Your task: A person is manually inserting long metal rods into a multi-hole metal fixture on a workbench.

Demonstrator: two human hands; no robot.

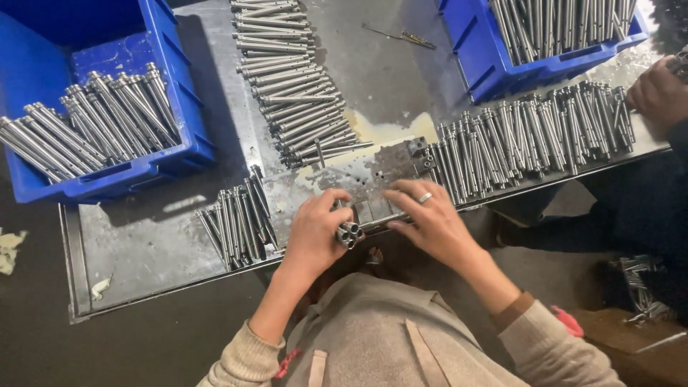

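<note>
My left hand [315, 233] grips a small bundle of metal rods [348, 233], their round ends facing me, at the near edge of the steel table [143, 244]. My right hand [430, 218], with a ring on one finger, rests flat over a single metal rod [380, 221] lying along the table edge beside a small metal fixture [418, 154]. The fingers of the right hand are spread over the rod and the plate beneath it.
Rows of rods lie at the left [238, 218], up the middle [294, 86] and along the right [534, 132]. Blue bins with rods stand at the left [107, 183] and top right [502, 72]. Another person's hand [656, 93] is at the right edge.
</note>
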